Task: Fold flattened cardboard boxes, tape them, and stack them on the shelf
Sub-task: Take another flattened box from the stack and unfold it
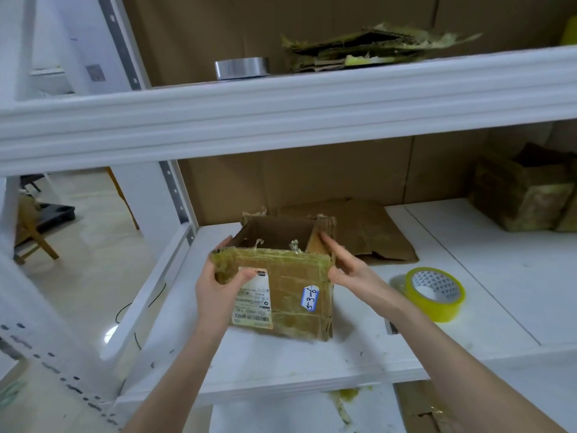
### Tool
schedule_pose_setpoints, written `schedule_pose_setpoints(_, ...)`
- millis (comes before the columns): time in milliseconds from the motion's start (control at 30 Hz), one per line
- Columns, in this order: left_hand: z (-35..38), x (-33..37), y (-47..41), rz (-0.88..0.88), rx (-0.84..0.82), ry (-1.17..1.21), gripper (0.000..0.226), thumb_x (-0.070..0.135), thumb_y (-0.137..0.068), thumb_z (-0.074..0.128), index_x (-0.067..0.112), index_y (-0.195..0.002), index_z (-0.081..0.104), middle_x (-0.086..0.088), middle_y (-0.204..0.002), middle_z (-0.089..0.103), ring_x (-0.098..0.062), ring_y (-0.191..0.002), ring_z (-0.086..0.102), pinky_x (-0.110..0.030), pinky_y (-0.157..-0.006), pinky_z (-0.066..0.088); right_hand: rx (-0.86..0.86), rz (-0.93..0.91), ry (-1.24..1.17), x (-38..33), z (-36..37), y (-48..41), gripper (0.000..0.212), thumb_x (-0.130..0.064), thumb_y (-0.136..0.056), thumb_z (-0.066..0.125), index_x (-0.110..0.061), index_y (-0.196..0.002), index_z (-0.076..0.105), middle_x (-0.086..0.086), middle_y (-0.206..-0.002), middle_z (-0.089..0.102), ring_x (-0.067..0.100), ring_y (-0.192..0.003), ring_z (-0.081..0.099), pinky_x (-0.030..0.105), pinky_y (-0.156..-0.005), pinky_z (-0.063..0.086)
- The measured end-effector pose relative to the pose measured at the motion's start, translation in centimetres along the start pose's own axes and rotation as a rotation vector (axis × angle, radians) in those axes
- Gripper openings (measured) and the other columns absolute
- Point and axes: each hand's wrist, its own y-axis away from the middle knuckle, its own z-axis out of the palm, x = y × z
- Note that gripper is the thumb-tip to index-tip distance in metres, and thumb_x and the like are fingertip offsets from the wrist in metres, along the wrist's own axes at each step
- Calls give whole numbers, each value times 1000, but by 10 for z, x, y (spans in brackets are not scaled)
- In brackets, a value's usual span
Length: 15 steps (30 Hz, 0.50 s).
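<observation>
A person is holding a worn brown cardboard box [290, 310], wrapped in yellowed tape and open at the top, upright near the front left of a white shelf board [312, 364]. The left hand [215, 289] is gripping the box's upper left corner. Its thumb is lying across the front face over a white shipping label [254, 304], and its fingers are wrapping behind the left wall, where only the tips are showing. The right hand [346, 271] is pressing flat against the right wall, fingers straight and together. A small blue-edged sticker [309, 296] is carrying handwritten figures; the label's print is too small to read. The box's far side and base are out of sight.

A roll of yellow clear tape [435, 293] is lying on the board near the right forearm. A flat sheet of brown cardboard [374, 232] is lying behind the box, partly covered by it. At far right a second taped cardboard box [524, 195] is blurring out and being cut off by the frame edge. Above, a white shelf beam [281, 101] is hiding the undersides of a silver-grey tape roll [242, 67] and a ragged stack of flattened cardboard [368, 48].
</observation>
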Motion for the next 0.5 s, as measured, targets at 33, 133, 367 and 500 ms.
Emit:
schedule_pose_setpoints(33, 1, -1, -2, -1, 4, 6, 56, 4, -78, 72, 34, -122, 54, 17, -90, 69, 1, -84, 67, -16, -65, 54, 10, 7, 6, 0, -2, -1, 65, -59, -79, 59, -58, -136, 29, -15, -155, 26, 5, -139, 33, 24, -110, 35)
schedule_pose_setpoints(133, 5, -13, 1, -66, -19, 11, 51, 6, -78, 73, 26, -122, 57, 10, -93, 70, -14, -93, 68, -27, -69, 57, -8, 54, 33, 7, -6, -1, 70, -67, -77, 59, -55, -139, 31, -14, -156, 22, 9, -143, 25, 41, -119, 24)
schedule_pose_setpoints(367, 14, -25, -1, -107, -80, 17, 54, 4, -77, 74, 27, -124, 59, 4, -98, 73, -12, -92, 69, -33, -78, 56, -105, 99, 24, 15, -10, 8, 99, -75, -61, 69, -50, -146, 23, -18, -159, 1, 7, -145, 16, 36, -118, 24)
schedule_pose_setpoints(500, 7, -25, -4, -141, -96, -54, 24, 8, -80, 72, 14, -101, 65, 1, -89, 72, -21, -87, 69, -33, -62, 56, -7, 97, 182, 12, -9, 2, 91, -55, -67, 75, -46, -144, 29, -13, -157, 7, 10, -141, 20, 30, -109, 29)
